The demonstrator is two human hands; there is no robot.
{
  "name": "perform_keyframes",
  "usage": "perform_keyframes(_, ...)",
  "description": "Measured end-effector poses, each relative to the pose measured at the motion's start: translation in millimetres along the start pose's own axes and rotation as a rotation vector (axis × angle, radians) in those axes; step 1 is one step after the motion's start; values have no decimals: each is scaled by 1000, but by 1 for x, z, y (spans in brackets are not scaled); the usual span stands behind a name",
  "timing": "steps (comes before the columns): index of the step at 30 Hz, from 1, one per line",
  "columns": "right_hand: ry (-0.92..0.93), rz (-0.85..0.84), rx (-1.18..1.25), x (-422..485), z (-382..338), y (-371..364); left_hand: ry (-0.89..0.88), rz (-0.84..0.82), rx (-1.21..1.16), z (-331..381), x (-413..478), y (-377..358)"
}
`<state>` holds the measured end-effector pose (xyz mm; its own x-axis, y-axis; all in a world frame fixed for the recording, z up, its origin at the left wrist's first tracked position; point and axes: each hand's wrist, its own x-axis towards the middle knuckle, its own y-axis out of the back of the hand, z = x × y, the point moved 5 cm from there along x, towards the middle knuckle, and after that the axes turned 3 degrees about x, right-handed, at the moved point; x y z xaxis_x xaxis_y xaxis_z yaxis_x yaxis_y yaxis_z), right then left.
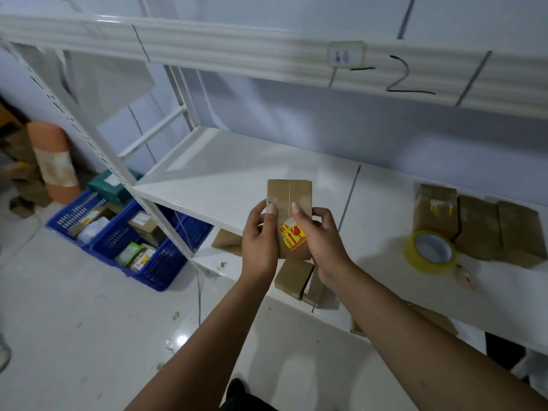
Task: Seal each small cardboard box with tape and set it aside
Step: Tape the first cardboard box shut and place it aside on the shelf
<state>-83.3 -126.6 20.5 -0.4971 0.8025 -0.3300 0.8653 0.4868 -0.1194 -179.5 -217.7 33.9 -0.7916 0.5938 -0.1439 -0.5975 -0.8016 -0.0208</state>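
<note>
I hold a small cardboard box upright over the front edge of the white shelf. It bears a yellow and red sticker and clear tape across its face. My left hand grips its left side, thumb pressed on the tape. My right hand grips the right side, thumb on the front. A roll of yellowish tape lies on the shelf to the right. Behind it stand several taped boxes.
Two more small boxes lie on the lower shelf under my hands, another to their left. Blue baskets with packets sit on the floor at left. An orange roll leans behind them. An upper shelf rail runs overhead.
</note>
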Motion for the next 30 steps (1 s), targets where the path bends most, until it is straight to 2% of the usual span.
perform_keyframes(5, -39, -3, 129, 18, -1, -58, 29, -51, -38, 9, 46, 43)
perform_keyframes(16, -12, 117, 81, 59, -4, -156, -3, -144, -7, 18, 132, 115)
perform_keyframes(23, -21, -50, 185, 73, -8, -170, 40, -174, 99, 18, 173, 126)
perform_keyframes(26, 43, -7, 96, 80, -11, -175, 108, -259, 140, 19, 185, 122)
perform_keyframes(30, 205, 14, -20, 83, -26, -183, 163, -359, -31, 28, 187, 118)
